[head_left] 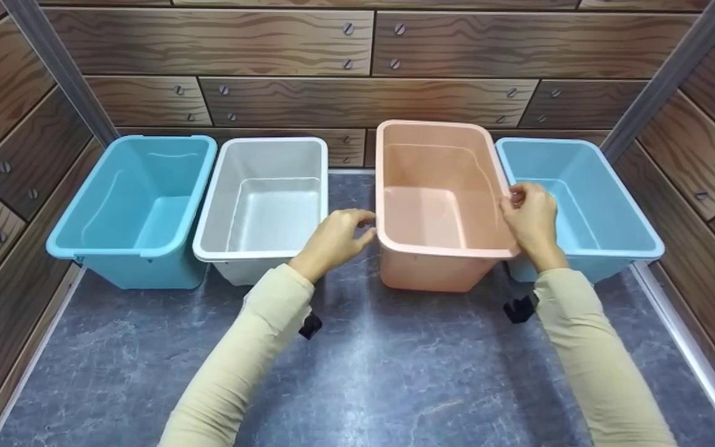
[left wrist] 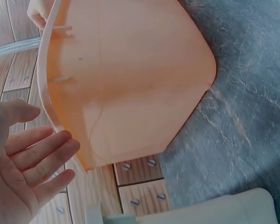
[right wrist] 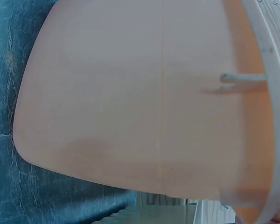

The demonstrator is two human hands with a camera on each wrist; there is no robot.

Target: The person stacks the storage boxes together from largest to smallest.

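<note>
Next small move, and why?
I'd probably curl the bare left hand around the left rim of the peach rectangular bin: its fingers lie loosely extended beside that edge, while the bare right hand is at the opposite rim.

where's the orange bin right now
In the head view, the orange bin is right of centre, between the grey bin and the rightmost blue bin, right hand at its rim.
</note>
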